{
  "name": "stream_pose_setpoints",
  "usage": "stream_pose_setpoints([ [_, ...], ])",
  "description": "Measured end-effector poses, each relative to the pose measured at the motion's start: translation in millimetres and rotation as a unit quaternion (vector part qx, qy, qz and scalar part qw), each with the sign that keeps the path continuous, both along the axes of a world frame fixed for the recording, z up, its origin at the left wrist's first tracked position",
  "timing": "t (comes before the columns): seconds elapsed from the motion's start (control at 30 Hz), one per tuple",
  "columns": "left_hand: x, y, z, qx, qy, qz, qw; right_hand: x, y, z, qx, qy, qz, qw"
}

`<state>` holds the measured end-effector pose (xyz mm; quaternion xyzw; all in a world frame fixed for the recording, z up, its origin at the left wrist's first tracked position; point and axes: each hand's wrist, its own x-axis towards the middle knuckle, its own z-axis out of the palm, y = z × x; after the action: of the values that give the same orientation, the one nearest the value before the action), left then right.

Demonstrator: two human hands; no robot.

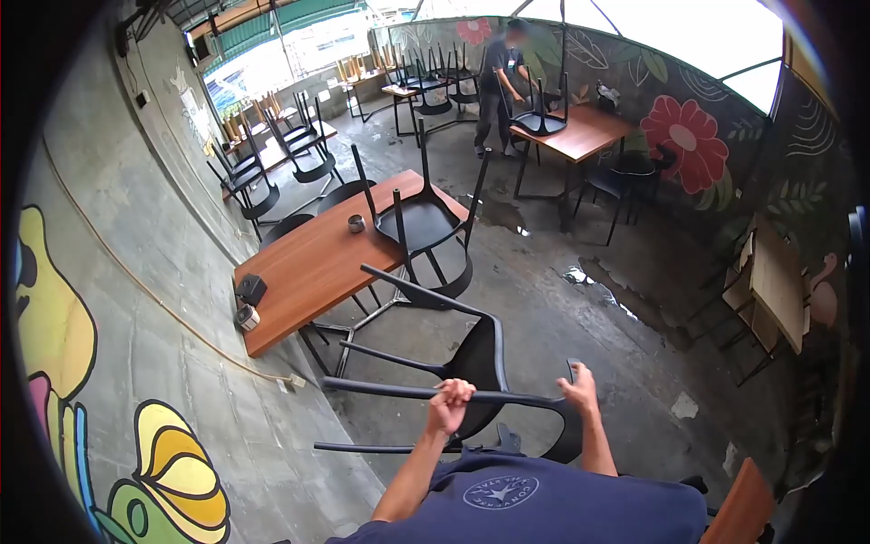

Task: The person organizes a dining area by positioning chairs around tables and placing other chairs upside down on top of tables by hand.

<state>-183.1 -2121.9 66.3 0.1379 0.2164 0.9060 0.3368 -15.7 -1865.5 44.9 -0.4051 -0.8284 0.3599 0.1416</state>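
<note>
A black chair is tipped over in front of me, its legs pointing left and its curved backrest toward my right. My left hand is closed around the chair's frame near the seat. At the backrest's end, my right hand has its fingers curled over the edge. Just beyond, a wooden table carries another black chair, upside down with its legs up. A small round metal container sits on that table, and a black box with a round tin is at its near left end.
A person stands at the back beside another wooden table bearing an upturned chair. More tables with upturned chairs line the back left. A folded wooden table is at the right. Wet patches mark the concrete floor; a painted wall rises at left.
</note>
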Motion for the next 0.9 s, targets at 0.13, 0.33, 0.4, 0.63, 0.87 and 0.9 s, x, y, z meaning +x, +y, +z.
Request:
stream_pose_setpoints([
  [0.13,24,31,0,-0.072,0.022,-0.059,0.995,-58,-63,96,0.000,0.186,0.313,0.931],
  [0.33,37,34,-51,-0.145,0.159,-0.108,0.971,-102,-128,122,0.093,0.052,0.455,0.884],
  [0.4,36,38,-48,-0.168,0.197,-0.106,0.960,-104,-124,113,0.082,0.054,0.508,0.856],
  [0.63,58,50,-43,-0.250,0.298,-0.104,0.915,-93,-131,96,-0.076,0.072,0.509,0.854],
  [0.87,60,60,-49,-0.354,0.272,-0.143,0.884,-74,-64,87,-0.049,0.083,0.281,0.955],
  [0.9,55,44,-56,-0.400,0.167,-0.183,0.882,-70,-48,81,-0.054,0.115,0.275,0.953],
])
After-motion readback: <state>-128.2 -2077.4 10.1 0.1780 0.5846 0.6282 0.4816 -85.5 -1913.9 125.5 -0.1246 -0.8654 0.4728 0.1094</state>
